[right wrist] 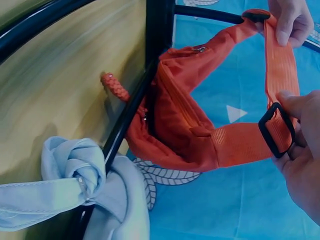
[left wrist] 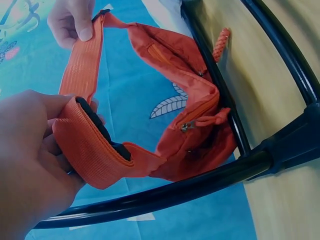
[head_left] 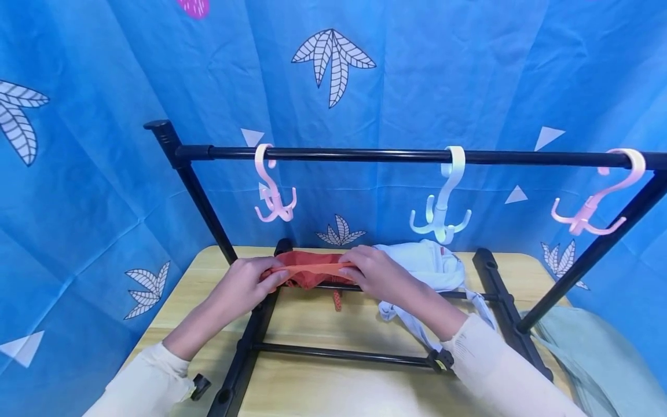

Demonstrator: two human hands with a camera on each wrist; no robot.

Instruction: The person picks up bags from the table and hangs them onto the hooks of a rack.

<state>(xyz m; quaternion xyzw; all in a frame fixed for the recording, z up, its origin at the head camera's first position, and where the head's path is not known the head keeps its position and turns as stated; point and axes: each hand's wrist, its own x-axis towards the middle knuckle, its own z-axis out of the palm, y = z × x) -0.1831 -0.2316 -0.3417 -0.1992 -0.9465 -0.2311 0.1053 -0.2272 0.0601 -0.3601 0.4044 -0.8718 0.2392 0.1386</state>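
Note:
An orange-red waist bag (head_left: 307, 259) with zipped pockets lies against the low black bar of a rack. Both hands hold its orange strap (right wrist: 282, 65), stretched between them. My left hand (head_left: 247, 285) grips one end, where the webbing folds around a black buckle (left wrist: 102, 126). My right hand (head_left: 379, 275) pinches the other end beside a second black slider buckle (right wrist: 265, 134). From the bag hangs a braided orange zip pull (right wrist: 116, 87). In the head view, part of the bag is hidden behind the strap and hands.
A black rack (head_left: 333, 154) stands on the wooden table (head_left: 302, 382). Its top rail carries a pink hook (head_left: 276, 200), a white hook (head_left: 443, 197) and another pink hook (head_left: 589, 211). A pale blue bag (head_left: 424, 260) lies right; a pale green cloth item (head_left: 604, 347) lies farther right.

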